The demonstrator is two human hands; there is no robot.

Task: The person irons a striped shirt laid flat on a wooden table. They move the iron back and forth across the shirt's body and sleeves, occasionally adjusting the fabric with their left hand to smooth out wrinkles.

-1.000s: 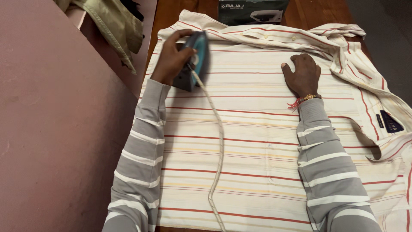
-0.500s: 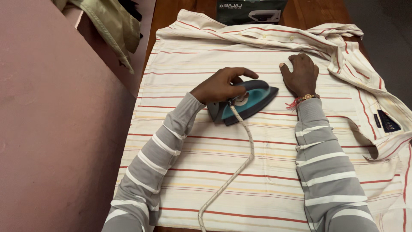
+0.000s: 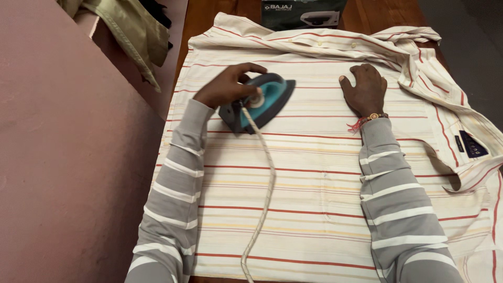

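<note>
A cream shirt with red and yellow stripes (image 3: 314, 173) lies spread flat on a wooden table (image 3: 204, 21). My left hand (image 3: 228, 84) grips the handle of a teal and dark grey clothes iron (image 3: 259, 102), which rests on the upper left part of the shirt. The iron's white cord (image 3: 264, 194) runs down over the fabric toward me. My right hand (image 3: 367, 89) lies flat with fingers spread on the shirt, to the right of the iron, pressing the cloth down. A bracelet and red thread sit on that wrist.
A dark cardboard box (image 3: 304, 13) stands at the table's far edge above the collar. An olive green garment (image 3: 131, 31) hangs at the upper left. A pink wall or surface (image 3: 68, 157) fills the left side. The shirt's collar and sleeve bunch at the right.
The iron went from the upper left of the shirt to the middle beside my right hand, then back left a little. My right hand stayed in place.
</note>
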